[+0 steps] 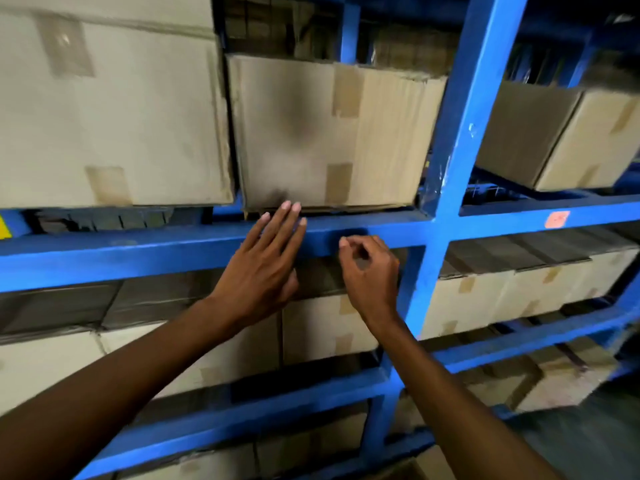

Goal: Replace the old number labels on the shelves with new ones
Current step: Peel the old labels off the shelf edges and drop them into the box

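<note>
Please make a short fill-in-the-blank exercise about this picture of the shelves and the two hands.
1. The left hand lies flat, fingers spread, on the ____ beam.
2. The right hand is curled, fingertips pinched at the ____.
3. An orange label sits to the ____ of the upright post.
4. The shelves hold cardboard ____.

Missing words: blue; beam; right; boxes

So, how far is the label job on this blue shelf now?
Nothing looks finished from this view. In hand: the left hand lies flat on the blue beam, and the right hand pinches at the beam's front, though no label is visible under the fingers. Left: the orange label on the next bay's beam is in place, too blurred to read; old or new, I cannot tell.
</note>
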`<state>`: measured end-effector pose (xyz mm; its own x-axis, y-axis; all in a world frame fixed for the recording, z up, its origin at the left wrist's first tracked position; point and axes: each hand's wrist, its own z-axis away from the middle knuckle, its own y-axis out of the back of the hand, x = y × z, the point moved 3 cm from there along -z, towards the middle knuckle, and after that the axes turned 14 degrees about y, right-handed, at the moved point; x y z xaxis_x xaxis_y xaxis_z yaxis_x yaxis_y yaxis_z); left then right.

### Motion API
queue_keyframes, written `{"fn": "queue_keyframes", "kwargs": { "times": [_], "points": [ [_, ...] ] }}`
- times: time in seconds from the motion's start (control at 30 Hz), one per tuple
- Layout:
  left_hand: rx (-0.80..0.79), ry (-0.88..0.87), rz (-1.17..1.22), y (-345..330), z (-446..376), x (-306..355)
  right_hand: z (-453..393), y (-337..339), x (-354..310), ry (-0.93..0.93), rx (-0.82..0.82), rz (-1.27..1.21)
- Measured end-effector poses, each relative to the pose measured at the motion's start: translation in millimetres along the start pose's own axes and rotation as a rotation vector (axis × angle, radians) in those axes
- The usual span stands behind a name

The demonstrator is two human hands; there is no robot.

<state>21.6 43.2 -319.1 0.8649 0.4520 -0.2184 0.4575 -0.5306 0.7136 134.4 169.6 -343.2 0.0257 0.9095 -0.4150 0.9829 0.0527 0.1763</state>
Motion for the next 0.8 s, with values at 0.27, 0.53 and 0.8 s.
{"fn": "queue_keyframes", "kwargs": {
  "times": [0.27,0.53,0.8],
  "points": [
    [-0.251,0.109,-0.119,-19,36,-112,14,-78,-57,0.071,-0.182,0.160],
    [-0.257,0.134,0.033,-29,40,-120,49,-100,-69,0.095,-0.163,0.367],
    [-0.237,0.152,0.053,-32,41,-118,37,-97,-66,-0.085,0.023,0.165]
  ]
}}
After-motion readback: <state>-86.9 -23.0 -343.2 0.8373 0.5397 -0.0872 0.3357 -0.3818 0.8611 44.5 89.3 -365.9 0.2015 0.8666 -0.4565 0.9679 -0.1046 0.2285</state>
